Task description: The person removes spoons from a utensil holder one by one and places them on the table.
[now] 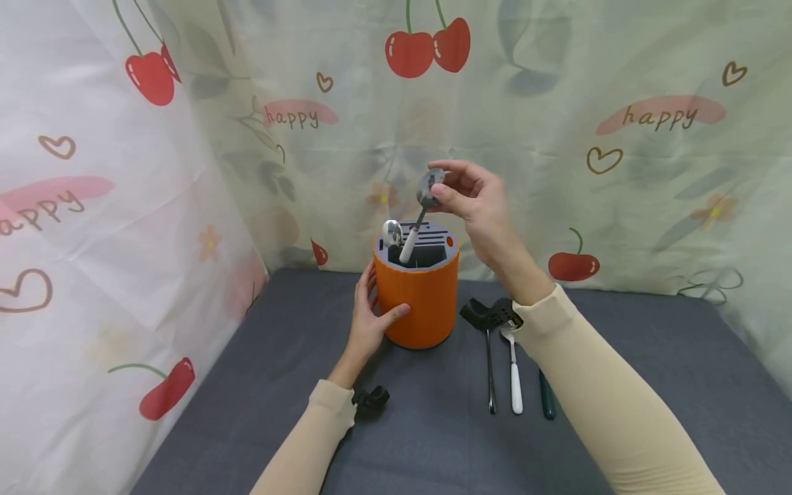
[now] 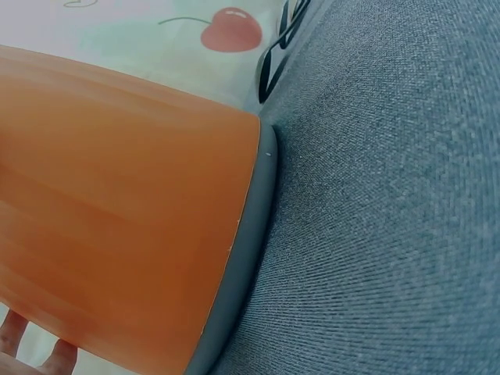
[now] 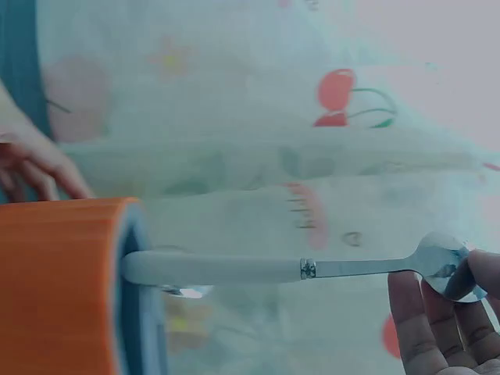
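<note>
An orange knife-and-utensil holder (image 1: pixel 421 302) with a grey slotted top stands on the table. My left hand (image 1: pixel 368 322) grips its left side, thumb across the front and fingers round the back. Above the holder, my right hand (image 1: pixel 479 199) pinches a spoon (image 3: pixel 219 269) by its metal bowl. The spoon's white handle points down, its end inside the holder's large opening. Another spoon's shiny bowl (image 1: pixel 392 233) sticks up from that opening, just left of the held one. In the left wrist view the holder's orange wall (image 2: pixel 125 211) fills the left half.
Right of the holder lie a thin dark-handled utensil (image 1: pixel 491 378), a white-handled utensil (image 1: pixel 516 385) and a dark green handle (image 1: pixel 547 395), partly hidden by my right wrist and sleeve. A printed curtain (image 1: pixel 346 172) rises behind the grey table (image 1: pixel 433 433).
</note>
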